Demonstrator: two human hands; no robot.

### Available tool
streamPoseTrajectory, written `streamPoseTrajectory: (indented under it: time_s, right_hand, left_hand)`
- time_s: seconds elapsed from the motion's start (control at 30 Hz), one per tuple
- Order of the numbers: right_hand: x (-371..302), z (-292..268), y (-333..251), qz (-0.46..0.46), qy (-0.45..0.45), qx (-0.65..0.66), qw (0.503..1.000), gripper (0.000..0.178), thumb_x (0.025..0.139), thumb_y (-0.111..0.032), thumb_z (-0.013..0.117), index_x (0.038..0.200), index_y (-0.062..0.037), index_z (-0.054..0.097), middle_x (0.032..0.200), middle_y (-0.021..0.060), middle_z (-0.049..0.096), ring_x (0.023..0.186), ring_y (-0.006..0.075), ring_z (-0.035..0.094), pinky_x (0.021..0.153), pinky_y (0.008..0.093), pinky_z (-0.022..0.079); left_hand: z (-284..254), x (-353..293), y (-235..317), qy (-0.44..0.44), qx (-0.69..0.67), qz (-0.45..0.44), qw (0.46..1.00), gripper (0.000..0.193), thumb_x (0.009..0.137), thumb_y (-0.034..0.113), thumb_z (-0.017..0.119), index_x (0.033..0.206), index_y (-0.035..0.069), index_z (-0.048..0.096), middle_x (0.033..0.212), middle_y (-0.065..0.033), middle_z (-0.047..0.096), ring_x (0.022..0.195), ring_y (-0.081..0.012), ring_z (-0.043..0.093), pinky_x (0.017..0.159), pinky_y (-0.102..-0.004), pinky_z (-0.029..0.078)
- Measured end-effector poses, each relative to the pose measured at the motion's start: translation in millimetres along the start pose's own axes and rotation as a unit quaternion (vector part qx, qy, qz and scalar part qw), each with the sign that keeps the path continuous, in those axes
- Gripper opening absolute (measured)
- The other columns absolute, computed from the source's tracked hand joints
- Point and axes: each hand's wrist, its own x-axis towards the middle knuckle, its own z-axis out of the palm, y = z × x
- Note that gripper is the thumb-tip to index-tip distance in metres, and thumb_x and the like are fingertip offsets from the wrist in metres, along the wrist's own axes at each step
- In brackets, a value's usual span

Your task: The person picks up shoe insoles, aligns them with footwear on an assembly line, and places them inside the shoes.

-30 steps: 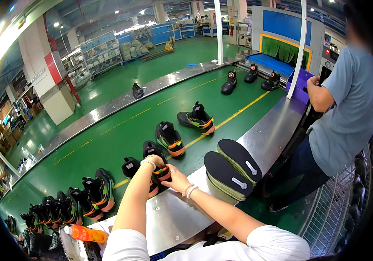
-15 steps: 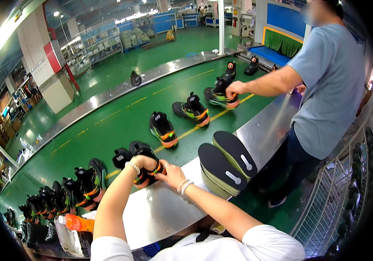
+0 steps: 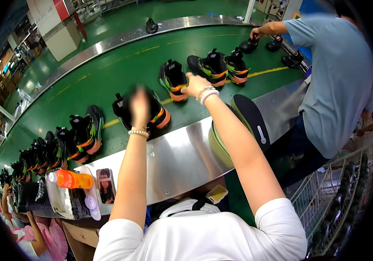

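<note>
My left hand (image 3: pixel 140 106), smeared by motion, is over a pair of black sneakers (image 3: pixel 159 114) with green and orange trim at the belt's near edge. It hides part of them, and I cannot make out its fingers. Farther right, my right hand (image 3: pixel 197 85) reaches out with fingers apart beside the heel of a single matching sneaker (image 3: pixel 172 79). Whether it touches that sneaker is unclear. Two more sneakers (image 3: pixel 212 66) stand side by side just beyond this hand. Below my right forearm, partly covered by it, lies a stack of black-topped, green-sided insoles (image 3: pixel 251 116).
A steel ledge (image 3: pixel 173 152) runs along the green belt (image 3: pixel 121 65). Several sneakers (image 3: pixel 82 130) line the left. An orange bottle (image 3: pixel 74 179) and a phone (image 3: pixel 105 186) lie near my left arm. At right, a co-worker (image 3: pixel 339 82) reaches to a black shoe (image 3: pixel 249 44); a wire rack (image 3: pixel 321 195) stands behind.
My right hand has left the near pair and moved right and forward to the single sneaker. My left hand stays by the pair. The co-worker's hand has shifted from a sneaker to a black shoe farther off.
</note>
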Motion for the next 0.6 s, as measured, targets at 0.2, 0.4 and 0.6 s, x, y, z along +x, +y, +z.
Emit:
streamPoseTrajectory:
  time_s: [0.2, 0.4, 0.6]
  right_hand:
    - [53, 51, 21, -0.054, -0.058, -0.060, 0.995, 0.046, 0.069, -0.048, 0.059, 0.097, -0.0112, 0.060, 0.101, 0.0147, 0.059, 0.099, 0.0303, 0.054, 0.093, 0.0598, 0.023]
    - [56, 5, 46, -0.107, -0.053, -0.170, 0.978, 0.048, 0.071, -0.048, 0.057, 0.100, -0.0104, 0.060, 0.097, 0.0142, 0.060, 0.098, 0.0298, 0.054, 0.091, 0.0668, 0.011]
    - [69, 15, 103, -0.060, -0.117, -0.084, 0.988, 0.053, 0.066, -0.052, 0.059, 0.101, -0.0114, 0.060, 0.105, 0.0140, 0.057, 0.098, 0.0302, 0.054, 0.090, 0.0618, 0.023]
  left_hand:
    - [20, 6, 6, 0.006, -0.225, -0.053, 0.973, 0.026, 0.087, 0.028, 0.043, 0.069, 0.011, 0.050, 0.050, 0.0006, 0.043, 0.039, -0.0106, 0.039, 0.035, -0.0237, 0.032]
    - [50, 18, -72, 0.067, -0.213, 0.034, 0.974, 0.025, 0.089, 0.025, 0.041, 0.071, 0.011, 0.051, 0.051, 0.0026, 0.042, 0.039, -0.0091, 0.039, 0.036, -0.0204, 0.034]
    - [21, -16, -17, -0.007, -0.384, -0.225, 0.895, 0.020, 0.082, 0.017, 0.044, 0.078, 0.003, 0.057, 0.063, -0.0074, 0.058, 0.048, -0.0210, 0.055, 0.045, -0.0305, 0.046]
